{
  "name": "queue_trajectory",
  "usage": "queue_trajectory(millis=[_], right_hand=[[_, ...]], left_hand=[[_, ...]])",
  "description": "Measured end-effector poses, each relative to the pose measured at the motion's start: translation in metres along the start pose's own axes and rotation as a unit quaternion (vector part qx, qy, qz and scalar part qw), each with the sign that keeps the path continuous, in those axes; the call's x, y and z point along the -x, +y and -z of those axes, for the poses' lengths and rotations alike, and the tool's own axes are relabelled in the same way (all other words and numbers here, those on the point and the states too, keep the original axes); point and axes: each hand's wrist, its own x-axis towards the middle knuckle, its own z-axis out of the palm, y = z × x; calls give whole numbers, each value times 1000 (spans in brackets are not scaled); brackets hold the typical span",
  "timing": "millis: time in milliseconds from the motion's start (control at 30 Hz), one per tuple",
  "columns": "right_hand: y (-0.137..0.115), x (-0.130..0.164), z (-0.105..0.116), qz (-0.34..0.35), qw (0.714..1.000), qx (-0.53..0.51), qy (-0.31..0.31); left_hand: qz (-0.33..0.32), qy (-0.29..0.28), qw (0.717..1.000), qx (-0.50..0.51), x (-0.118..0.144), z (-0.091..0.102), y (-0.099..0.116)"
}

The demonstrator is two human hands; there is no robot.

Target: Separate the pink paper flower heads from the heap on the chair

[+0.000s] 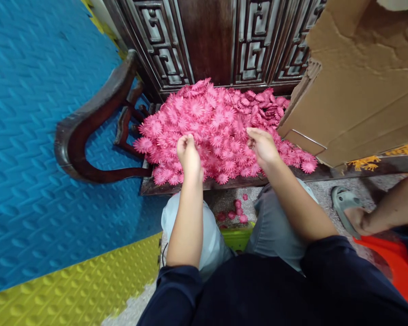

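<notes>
A broad heap of pink artificial flower heads (217, 120), with thin pointed petals, covers the seat of a dark wooden bench (207, 184). Over the front left of the heap is my left hand (189, 154), its thumb and fingers pinched together. My right hand (263, 146) hovers above the right part, also closed in a pinch with the fingertips turned toward the heap. Anything thin or small between the fingers of either hand cannot be told apart from the pink behind. The two hands are apart from each other.
A curved wooden armrest (85, 131) bounds the left side, beside blue matting (27, 149). On the right stands a large cardboard box (363, 90), near orange pieces (365, 163). Several pink flowers (238, 208) lie on the floor. Another person's sandalled foot (352, 213) is at right.
</notes>
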Motion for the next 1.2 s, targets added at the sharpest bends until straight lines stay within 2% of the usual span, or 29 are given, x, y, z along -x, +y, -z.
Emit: queue_trajectory(millis=[100, 233, 433, 533, 600, 700, 800, 867, 1033, 1200], right_hand=[[2, 4, -4, -26, 999, 8, -19], [4, 12, -10, -32, 998, 15, -51], [3, 15, -13, -38, 997, 20, -60], [2, 16, -14, -42, 997, 18, -58], [2, 17, -15, -45, 997, 18, -58], [2, 19, -17, -50, 996, 19, -69], [4, 20, -18, -55, 994, 17, -91], [6, 20, -18, -52, 993, 17, -105], [7, 21, -18, -43, 992, 33, -118], [5, 21, -19, -55, 993, 22, -106]], left_hand=[[-37, 27, 999, -22, -4, 4, -1], [12, 7, 1000, -9, -3, 5, -4], [66, 46, 996, 30, -1, 2, -2], [91, 45, 994, 34, 0, 1, -3], [78, 21, 996, 24, 3, 0, -3], [17, -60, 998, -15, 13, -5, -5], [-39, -166, 983, -70, 25, -9, -7], [-60, -210, 971, -100, 30, -11, -8], [-93, -234, 955, -158, 32, -10, -10], [-115, -238, 944, -196, 30, -7, -10]])
